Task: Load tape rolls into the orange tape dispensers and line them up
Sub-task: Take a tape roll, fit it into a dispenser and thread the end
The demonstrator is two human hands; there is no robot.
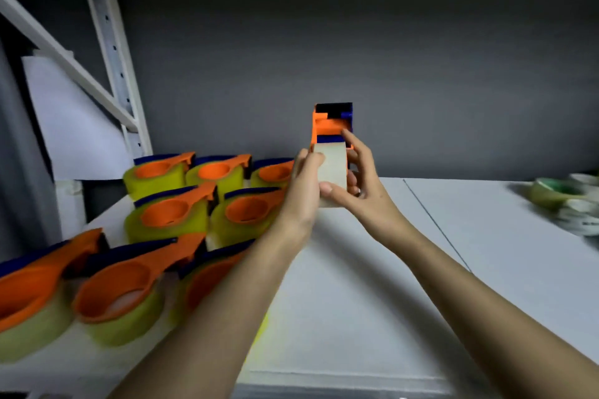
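Holding a tape roll (332,172) in an orange dispenser (332,126) up above the counter (421,253) mid-scene, both hands close together and clamped on it: left hand (303,185) curled round the roll's left side, right hand (359,181) pinching the roll and dispenser body. Looks like the seating step; I'd press the roll square onto the hub and feed the free end toward the far cutter. Loaded dispensers (171,214) sit in rows at left, spare rolls (567,201) far right.
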